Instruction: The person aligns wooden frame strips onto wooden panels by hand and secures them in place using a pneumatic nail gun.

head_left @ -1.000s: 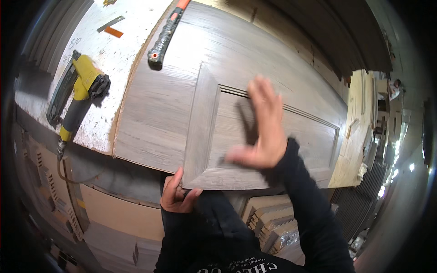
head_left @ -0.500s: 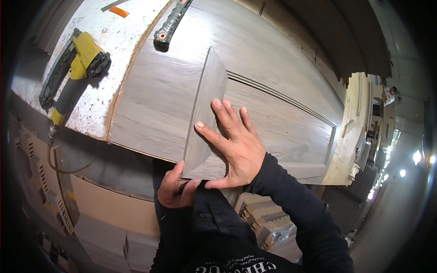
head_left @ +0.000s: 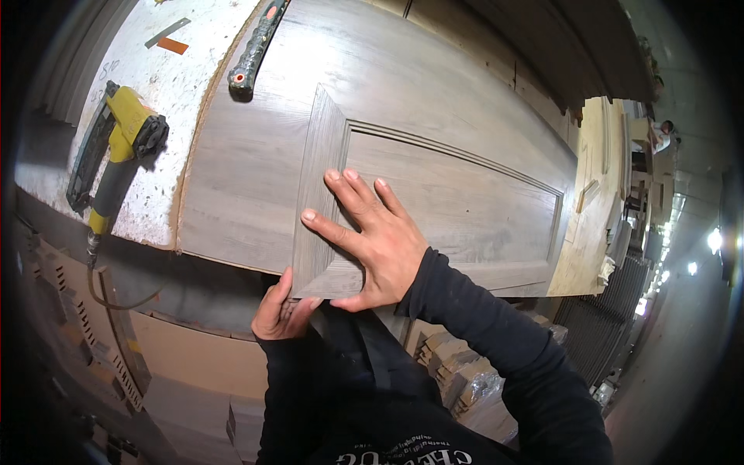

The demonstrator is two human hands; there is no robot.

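A grey wood-grain door panel with a raised moulded frame lies flat on the workbench. My right hand presses flat on the near-left corner of the frame, fingers spread. My left hand sits at the panel's near edge just below that corner, fingers curled around the underside of the edge. Both forearms wear dark sleeves.
A yellow and black power nailer with a hose lies on the white speckled bench top at left. A dark-handled tool rests at the panel's far-left edge. Stacked pale boards stand at right, cardboard boxes below the bench.
My right hand slid from the panel's middle back to the near-left frame corner and spread flat. My left hand stayed at the near edge.
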